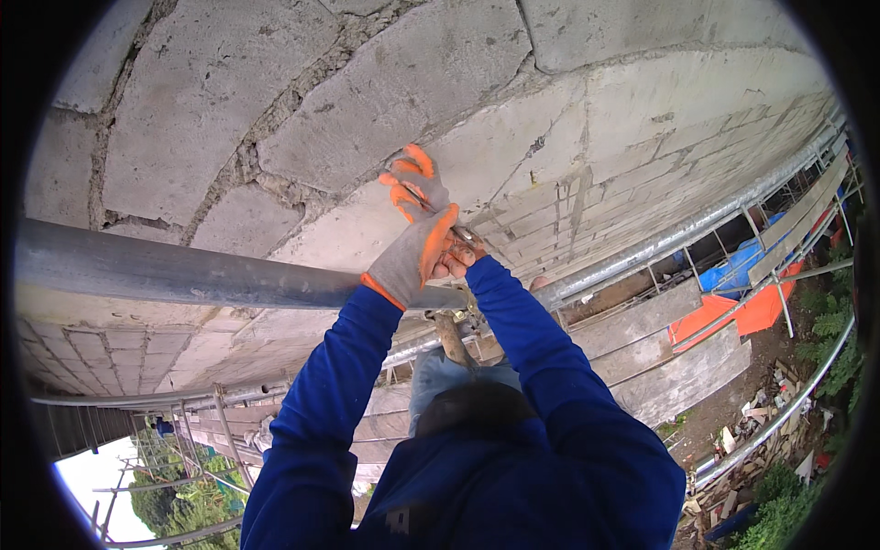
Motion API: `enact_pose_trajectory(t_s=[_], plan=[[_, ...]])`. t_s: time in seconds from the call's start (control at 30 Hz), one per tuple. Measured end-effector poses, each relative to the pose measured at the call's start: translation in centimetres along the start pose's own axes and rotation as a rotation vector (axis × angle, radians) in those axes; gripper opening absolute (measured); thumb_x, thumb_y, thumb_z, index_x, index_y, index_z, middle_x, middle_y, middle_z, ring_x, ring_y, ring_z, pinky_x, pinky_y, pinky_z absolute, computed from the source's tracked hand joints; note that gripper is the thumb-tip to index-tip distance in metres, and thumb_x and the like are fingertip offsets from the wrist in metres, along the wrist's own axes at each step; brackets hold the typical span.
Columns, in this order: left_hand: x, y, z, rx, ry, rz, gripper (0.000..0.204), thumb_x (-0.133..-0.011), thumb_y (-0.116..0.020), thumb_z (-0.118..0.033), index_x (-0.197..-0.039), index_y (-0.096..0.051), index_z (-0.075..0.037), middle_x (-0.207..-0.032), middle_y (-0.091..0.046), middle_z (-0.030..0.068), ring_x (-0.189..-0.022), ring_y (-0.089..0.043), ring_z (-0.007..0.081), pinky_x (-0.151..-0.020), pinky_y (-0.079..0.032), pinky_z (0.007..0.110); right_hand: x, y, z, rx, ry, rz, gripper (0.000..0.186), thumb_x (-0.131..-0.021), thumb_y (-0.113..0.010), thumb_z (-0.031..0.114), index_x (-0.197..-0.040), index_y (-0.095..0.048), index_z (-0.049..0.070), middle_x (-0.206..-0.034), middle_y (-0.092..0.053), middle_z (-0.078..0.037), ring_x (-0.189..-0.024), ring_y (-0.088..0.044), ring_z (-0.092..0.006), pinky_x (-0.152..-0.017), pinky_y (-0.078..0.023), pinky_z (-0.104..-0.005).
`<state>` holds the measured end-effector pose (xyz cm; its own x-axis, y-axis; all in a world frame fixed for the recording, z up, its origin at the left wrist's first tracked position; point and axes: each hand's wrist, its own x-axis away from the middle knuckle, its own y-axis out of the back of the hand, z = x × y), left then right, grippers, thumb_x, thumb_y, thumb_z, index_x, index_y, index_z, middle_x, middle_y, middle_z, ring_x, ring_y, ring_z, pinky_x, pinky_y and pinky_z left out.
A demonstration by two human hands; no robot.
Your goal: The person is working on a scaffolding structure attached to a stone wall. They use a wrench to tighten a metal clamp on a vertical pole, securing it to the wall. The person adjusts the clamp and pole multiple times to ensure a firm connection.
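Note:
My left hand (412, 255) wears a grey work glove with orange fingers and cuff. Its fingers close over my right hand (456, 260), where bare skin and curled fingers show at the sleeve end. Just above them a second grey and orange glove (417, 181) lies against the stone face; whether my right hand is partly inside it I cannot tell. A thin dark edge (469, 237), perhaps of a tool, shows beside the bare fingers. What the hands grip is mostly hidden by the overlap.
A thick grey scaffold pipe (183, 270) runs in from the left, below my hands. Large stone blocks (394, 92) with rough joints fill the upper view. Scaffold planks (683, 390) run at right, with an orange sheet (756, 310), blue sheeting (733, 268) and rubble (752, 440) lower down.

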<state>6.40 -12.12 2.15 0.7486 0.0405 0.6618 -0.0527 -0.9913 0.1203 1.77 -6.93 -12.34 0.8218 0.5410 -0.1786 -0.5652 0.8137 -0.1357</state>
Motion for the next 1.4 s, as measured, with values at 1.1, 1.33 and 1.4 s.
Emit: enact_pose_trajectory(t_s=[1.1, 1.33, 1.4], plan=[[3.4, -2.2, 2.2, -0.541, -0.672, -0.427, 0.062, -0.081, -0.073, -0.010, -0.136, -0.047, 0.004, -0.109, -0.063, 0.0203, -0.088, -0.069, 0.0263, -0.075, -0.058, 0.037, -1.7, 2.5, 24.6, 1.138, 0.540, -0.119, 0.023, -0.089, -0.060, 0.013, -0.111, -0.066, 0.010, -0.085, -0.067, -0.016, -0.079, -0.067, -0.0344, -0.065, -0.053, -0.0437], [4.0, -3.9, 2.2, -0.138, -0.752, -0.582, 0.075, -0.077, -0.073, 0.007, -0.144, -0.039, 0.002, -0.142, -0.039, 0.0255, -0.124, -0.055, 0.0306, -0.087, -0.057, 0.037, -12.3, 0.4, 21.9, 1.210, 0.147, 0.502, 0.020, -0.092, -0.059, 0.021, -0.091, -0.062, 0.002, -0.079, -0.068, -0.015, -0.062, -0.063, -0.0292, -0.058, -0.050, -0.0420], [4.5, -4.0, 2.9, -0.537, -0.862, -0.711, 0.077, -0.076, -0.073, 0.005, -0.146, -0.039, -0.001, -0.146, -0.035, 0.0258, -0.133, -0.046, 0.0362, -0.097, -0.052, 0.042, -12.6, 0.3, 22.7, 1.046, -0.070, 0.623, 0.019, -0.091, -0.060, 0.021, -0.091, -0.062, 0.002, -0.077, -0.068, -0.013, -0.057, -0.061, -0.0246, -0.054, -0.048, -0.0399]])
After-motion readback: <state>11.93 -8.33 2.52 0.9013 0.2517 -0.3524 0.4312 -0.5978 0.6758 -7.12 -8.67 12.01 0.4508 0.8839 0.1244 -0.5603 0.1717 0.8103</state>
